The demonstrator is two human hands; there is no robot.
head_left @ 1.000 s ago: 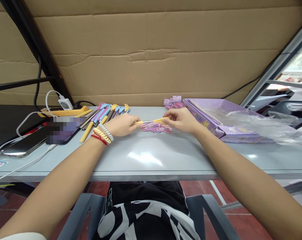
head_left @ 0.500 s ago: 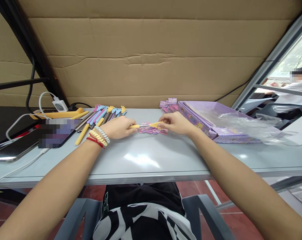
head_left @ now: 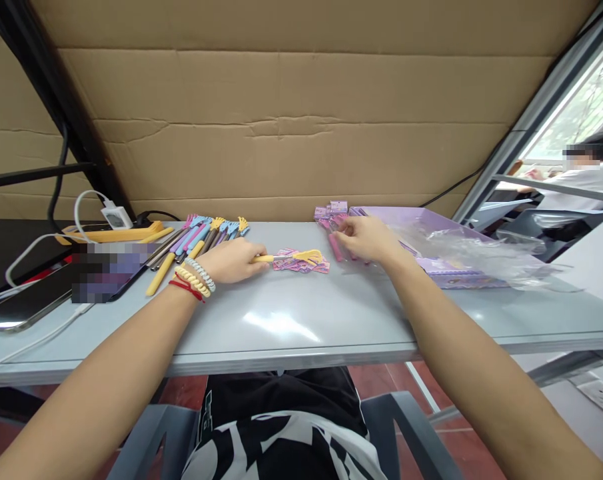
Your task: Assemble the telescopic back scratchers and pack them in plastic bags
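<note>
My left hand (head_left: pixel 238 260) is closed around the yellow handle of a small back scratcher (head_left: pixel 308 256) with a metal shaft and a claw-shaped head. The head points right, over a small pile of pink and purple printed cards (head_left: pixel 301 265) on the table. Farther right, my right hand (head_left: pixel 364 238) has its fingers curled down at pink items with purple header cards (head_left: pixel 335 248). What its fingertips pinch, if anything, is too small to make out. More back scratchers (head_left: pixel 201 233) in several colours lie bunched left of my left hand.
A purple box (head_left: pixel 461 275) with crumpled clear plastic (head_left: pixel 486 247) on it stands at the right. Phones (head_left: pixel 26 293), a white charger (head_left: pixel 115 215) and cables lie at the left. Cardboard (head_left: pixel 291 120) backs the grey table (head_left: pixel 281 320). Another person (head_left: pixel 591 173) sits beyond the frame at right.
My right hand has let go of the back scratcher's yellow head and moved right to the pink items by the purple box. My left hand still holds the handle.
</note>
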